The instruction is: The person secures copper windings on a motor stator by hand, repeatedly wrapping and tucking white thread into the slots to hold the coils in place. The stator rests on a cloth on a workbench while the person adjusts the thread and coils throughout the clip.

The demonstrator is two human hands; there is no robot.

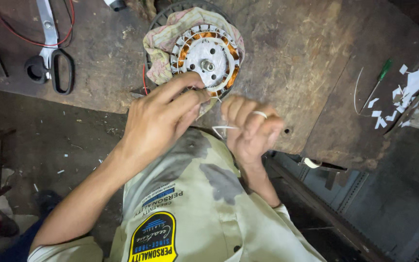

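Nearest, a pale stained shirt (pixel 204 213) is seen below two hands. One white strip (pixel 225 127) is pinched in the curled right hand (pixel 252 130). The left hand (pixel 160 121) fingertips are pressed together, seemingly on something hidden, at the round copper-wound stator (pixel 205 58), cradled in cloth (pixel 163 46) on the scarred wooden bench (pixel 292 58). One pair of scissors (pixel 49 48) is cut off.

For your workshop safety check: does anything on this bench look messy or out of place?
Yes. White paper scraps lie scattered at the bench's right edge beside a green screwdriver, and the scissors lie over a loose red wire.
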